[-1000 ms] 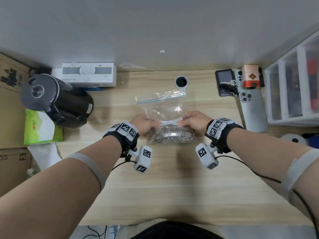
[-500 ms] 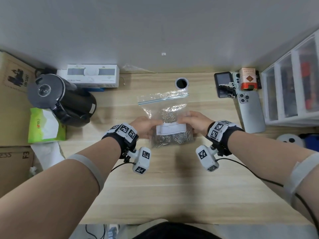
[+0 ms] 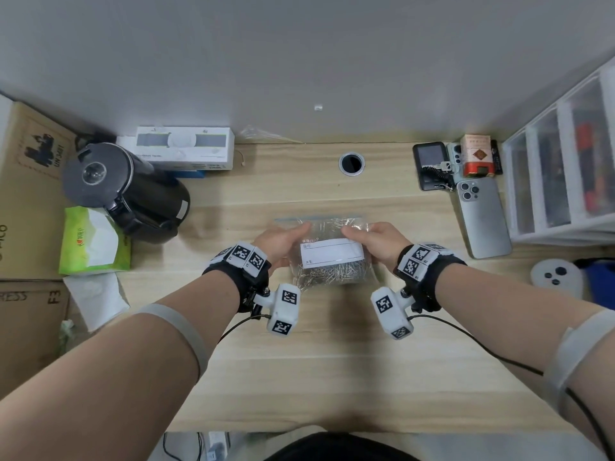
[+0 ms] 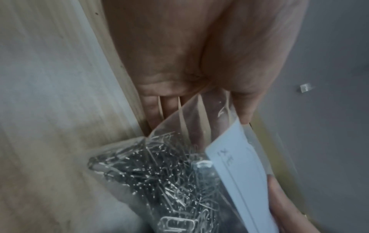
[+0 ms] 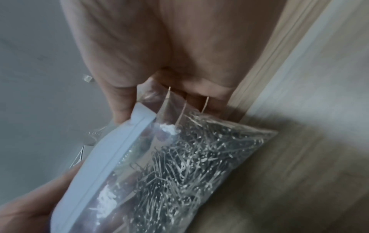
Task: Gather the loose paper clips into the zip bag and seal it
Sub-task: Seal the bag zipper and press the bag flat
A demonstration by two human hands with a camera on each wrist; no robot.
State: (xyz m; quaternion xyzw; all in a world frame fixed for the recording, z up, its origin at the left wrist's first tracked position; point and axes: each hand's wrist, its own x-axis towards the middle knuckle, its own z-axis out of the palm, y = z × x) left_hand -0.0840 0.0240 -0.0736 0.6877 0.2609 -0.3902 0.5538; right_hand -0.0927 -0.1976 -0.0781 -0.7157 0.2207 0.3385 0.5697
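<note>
A clear zip bag [image 3: 332, 252] with a white label stands tilted up at the middle of the wooden desk [image 3: 316, 361], its bottom resting on the wood. Silver paper clips [image 3: 327, 277] are heaped in its lower part. My left hand [image 3: 283, 242] grips the bag's left side, thumb in front and fingers behind. On the bag's other side my right hand [image 3: 377, 241] grips it the same way. In the left wrist view the clips [image 4: 171, 181] press against the plastic beside the label [image 4: 239, 173]. The right wrist view shows the bag [image 5: 179, 165] bulging with clips. The zip strip [image 3: 319, 218] runs along the top edge.
A black kettle [image 3: 123, 191] and a green tissue pack [image 3: 95, 244] stand at the left. A white box [image 3: 184, 151] lies at the back left and a cable hole [image 3: 351, 164] at the back centre. Phones [image 3: 482, 217] and clear drawers [image 3: 565, 174] are on the right.
The bag has been raised from a slumped, folded heap to tilted upright, so the label faces me and the clips have slid to the bottom. Both hands moved up its sides.
</note>
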